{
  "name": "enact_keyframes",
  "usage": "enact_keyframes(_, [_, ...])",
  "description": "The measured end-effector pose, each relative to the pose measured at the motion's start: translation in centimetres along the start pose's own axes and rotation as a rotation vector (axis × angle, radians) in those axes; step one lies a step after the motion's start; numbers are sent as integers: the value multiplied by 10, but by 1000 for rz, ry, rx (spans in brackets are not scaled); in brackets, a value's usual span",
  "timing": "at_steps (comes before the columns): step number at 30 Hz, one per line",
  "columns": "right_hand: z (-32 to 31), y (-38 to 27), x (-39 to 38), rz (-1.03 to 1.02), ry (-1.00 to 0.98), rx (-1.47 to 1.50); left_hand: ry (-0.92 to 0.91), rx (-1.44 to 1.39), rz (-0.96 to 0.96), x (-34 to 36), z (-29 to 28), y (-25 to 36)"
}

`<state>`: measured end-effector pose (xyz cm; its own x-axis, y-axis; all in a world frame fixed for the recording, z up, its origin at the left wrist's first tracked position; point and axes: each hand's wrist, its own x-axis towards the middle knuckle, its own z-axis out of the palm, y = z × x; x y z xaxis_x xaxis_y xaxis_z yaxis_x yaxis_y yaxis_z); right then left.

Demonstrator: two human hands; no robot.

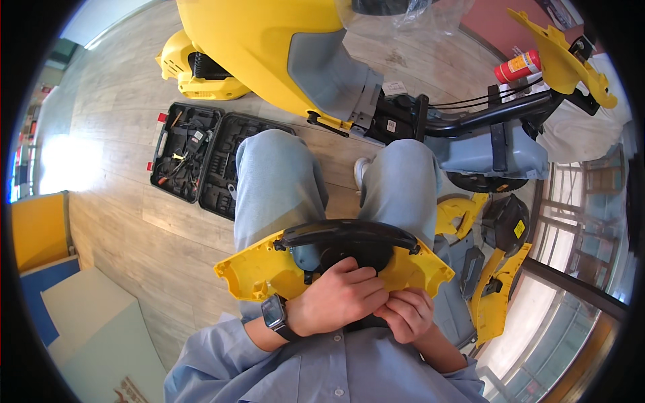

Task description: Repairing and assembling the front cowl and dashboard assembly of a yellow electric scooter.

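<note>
Fingers of both hands curl onto a yellow plastic panel with black curved trim (336, 258) lying crosswise on the lap.
Left hand (339, 295) grips its near edge at the centre; right hand (406, 314), fingers bunched together, is just beside it.

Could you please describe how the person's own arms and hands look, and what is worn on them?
Both hands are bare, without gloves. The left hand has a smartwatch on its wrist, with a dark rectangular face and a dark strap. The right hand shows no watch or ring that I can see. Both forearms are covered by long light blue sleeves of a buttoned shirt, reaching close to the wrists.
</note>
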<state>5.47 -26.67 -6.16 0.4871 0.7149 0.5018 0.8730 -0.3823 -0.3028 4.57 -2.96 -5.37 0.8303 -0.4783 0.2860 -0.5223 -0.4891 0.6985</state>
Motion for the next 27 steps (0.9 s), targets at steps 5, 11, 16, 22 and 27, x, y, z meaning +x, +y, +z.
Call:
enact_keyframes(5, [9,-2,-1,28,35,-31,17,32,-22,-1,-2,2])
enact_keyframes(11, [13,-3,-5,86,39,16,142,141,-92,-4,2,16])
enact_keyframes(16, [14,-6,-3,97,20,61,205,94,-94,-10,10,13])
enact_keyframes(22, [24,-15,-10,158,79,76,164,64,-45,-9,10,7])
enact_keyframes(27, [41,-26,-20,266,239,91,19,69,31,-3,0,4])
